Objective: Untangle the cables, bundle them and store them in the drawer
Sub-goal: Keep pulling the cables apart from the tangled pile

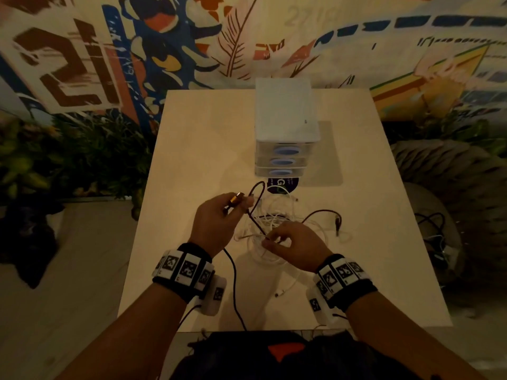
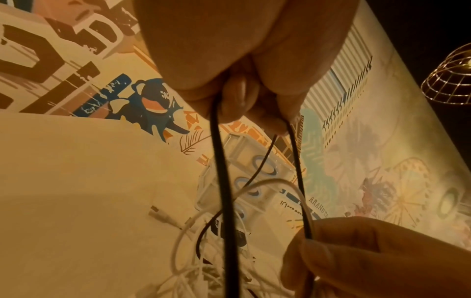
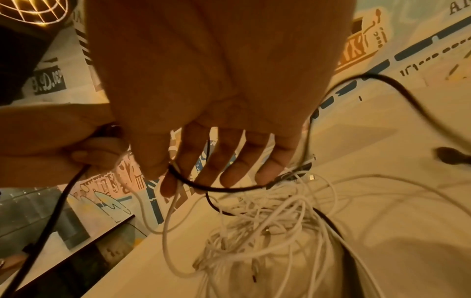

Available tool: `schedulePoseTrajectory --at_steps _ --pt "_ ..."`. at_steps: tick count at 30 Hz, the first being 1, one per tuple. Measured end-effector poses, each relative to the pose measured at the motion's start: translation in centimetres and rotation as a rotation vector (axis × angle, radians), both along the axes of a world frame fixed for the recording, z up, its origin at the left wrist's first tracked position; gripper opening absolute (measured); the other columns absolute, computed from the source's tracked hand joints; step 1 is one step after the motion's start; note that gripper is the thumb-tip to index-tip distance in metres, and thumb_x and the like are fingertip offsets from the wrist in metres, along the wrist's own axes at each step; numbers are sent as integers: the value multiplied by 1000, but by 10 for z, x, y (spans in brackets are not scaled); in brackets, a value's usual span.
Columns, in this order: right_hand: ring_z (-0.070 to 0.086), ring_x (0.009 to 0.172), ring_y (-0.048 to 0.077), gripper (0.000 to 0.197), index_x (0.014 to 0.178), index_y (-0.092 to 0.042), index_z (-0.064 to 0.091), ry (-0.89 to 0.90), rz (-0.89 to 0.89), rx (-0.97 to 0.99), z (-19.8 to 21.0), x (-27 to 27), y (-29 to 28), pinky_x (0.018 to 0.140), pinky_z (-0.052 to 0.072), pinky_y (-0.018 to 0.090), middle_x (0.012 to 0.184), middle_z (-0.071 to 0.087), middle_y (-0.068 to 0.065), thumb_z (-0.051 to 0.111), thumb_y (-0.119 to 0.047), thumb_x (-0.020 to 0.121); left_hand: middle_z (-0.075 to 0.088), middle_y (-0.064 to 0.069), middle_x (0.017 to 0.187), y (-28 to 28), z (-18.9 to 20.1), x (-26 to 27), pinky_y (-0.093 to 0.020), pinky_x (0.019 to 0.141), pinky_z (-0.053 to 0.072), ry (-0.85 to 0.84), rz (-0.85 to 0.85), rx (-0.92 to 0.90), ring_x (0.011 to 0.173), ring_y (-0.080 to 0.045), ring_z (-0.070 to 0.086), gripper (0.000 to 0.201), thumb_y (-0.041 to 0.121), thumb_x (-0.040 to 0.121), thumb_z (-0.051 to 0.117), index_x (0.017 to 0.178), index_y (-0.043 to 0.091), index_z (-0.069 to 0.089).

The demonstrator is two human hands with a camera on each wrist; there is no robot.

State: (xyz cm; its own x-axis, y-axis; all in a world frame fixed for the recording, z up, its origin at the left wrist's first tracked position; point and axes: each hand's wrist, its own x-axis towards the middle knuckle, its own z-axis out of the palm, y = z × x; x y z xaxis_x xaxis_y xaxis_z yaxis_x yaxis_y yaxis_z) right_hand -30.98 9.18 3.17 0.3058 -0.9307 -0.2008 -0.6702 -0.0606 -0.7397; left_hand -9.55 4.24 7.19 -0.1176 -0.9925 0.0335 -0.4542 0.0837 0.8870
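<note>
A black cable [image 1: 256, 204] loops up out of a tangle of white cables [image 1: 277, 220] on the pale table [image 1: 192, 160]. My left hand [image 1: 238, 205] grips the black cable's gold-coloured plug [image 1: 236, 199] above the table. My right hand [image 1: 267, 240] pinches the same black cable lower down, between thumb and forefinger, just over the tangle. In the right wrist view the black cable [image 3: 229, 188] leaves the pinch of my right hand [image 3: 170, 175] and runs across the white tangle [image 3: 267, 231]. In the left wrist view my left hand [image 2: 254, 113] holds black cable strands [image 2: 221, 181] that hang down.
A small white drawer unit [image 1: 285, 127] with three shut drawers and blue handles stands at the table's back middle. The black cable's other plug [image 1: 337, 223] lies to the right of the tangle. One black strand [image 1: 236, 297] runs over the table's front edge.
</note>
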Motion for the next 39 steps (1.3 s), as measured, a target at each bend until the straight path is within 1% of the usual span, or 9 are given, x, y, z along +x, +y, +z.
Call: schedulePoseTrajectory --at_steps 3,7,11,17,20,29,33,37,39 --pt "58 91 -1 30 108 -35 74 -22 -23 -47 4 1 -2 83 47 18 103 66 -15 61 -56 93 73 15 81 1 1 -2 -37 77 54 53 23 -16 81 -9 69 34 64 87 62 85 32 74" --pt "60 96 -2 22 116 -38 71 -159 -17 -57 22 6 -8 80 41 8 109 67 -19 65 -41 96 71 1 79 2 3 -4 -47 72 52 38 -57 -33 75 -32 66 32 56 92 60 85 26 71" --pt "64 85 -1 16 107 -33 76 -157 -2 -25 29 14 -13 74 46 12 96 74 -12 64 -36 97 72 8 80 2 11 -7 -35 75 52 93 -95 -16 78 -13 67 19 43 94 64 85 28 71" --pt "69 84 2 16 103 -26 73 -183 -164 -176 35 9 -19 78 55 27 89 75 -11 61 -35 99 72 12 87 3 -6 0 -23 64 44 -76 -309 135 72 -3 61 23 54 89 66 95 33 71" --pt "71 85 4 17 101 -20 73 -270 -246 -197 43 8 -25 80 55 26 88 75 -9 61 -32 100 73 14 85 3 -18 5 -37 76 54 -193 -405 211 81 -3 66 12 45 89 72 95 35 73" --pt "74 79 28 22 103 -9 53 -702 -490 -171 57 1 -34 72 62 36 89 74 11 36 -21 110 71 6 91 13 -34 7 -33 83 53 -649 -552 263 86 -15 64 19 41 96 59 101 28 71" --pt "60 59 18 22 101 -17 50 -596 -678 -278 45 -21 -37 56 55 36 69 61 3 32 -24 111 61 8 86 8 -42 22 -27 74 46 -796 -504 256 81 -16 56 21 38 98 51 105 25 67" --pt "46 57 22 25 106 -22 54 -490 -811 -305 34 -40 -39 55 52 49 64 47 4 31 -29 111 60 5 84 4 -49 28 -29 72 45 -818 -444 291 80 -18 56 14 37 97 51 92 28 61" --pt "44 54 18 26 108 -24 56 -499 -868 -284 34 -48 -38 51 52 45 64 43 2 31 -31 111 55 7 80 4 -50 29 -29 70 43 -837 -415 300 78 -19 53 15 36 97 50 85 29 56"
